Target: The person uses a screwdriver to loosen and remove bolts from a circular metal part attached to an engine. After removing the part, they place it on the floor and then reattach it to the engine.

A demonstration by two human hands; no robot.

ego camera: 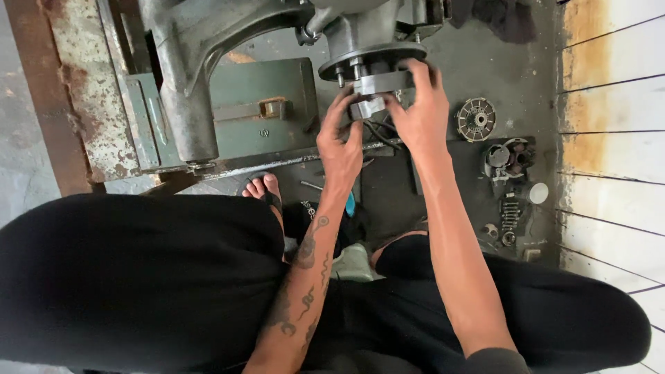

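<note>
While the person's two knees in black cloth fill the bottom of the frame, both forearms rise from there toward the upper middle. One bare foot in a sandal [264, 188] shows between the knees and the work, left of centre. Above it the left hand [339, 142] has its fingers curled narrowly around a small grey metal block [371, 105], and the right hand [419, 111] closes over the same block from the right side, fingertips reaching up to the round flange [374, 57] of a large grey machine casting [208, 41] that hangs in from the top. So both hands hold one part, just under the flange and touching it. Two short studs stick down from the flange at its left edge. A risk, as I judge it: the block could slip from the fingers and drop onto the foot or the floor, since it is pinched only by fingertips from below, and a finger could get nipped between block and flange. Behind the hands a green metal box [267, 107] with one latch sits on a rusty frame [83, 97] at the upper left. At the right, on a dark mat, lie one slotted disc [476, 119], one round housing part [507, 158], one coil spring [510, 213] and one white cap [538, 192].
</note>
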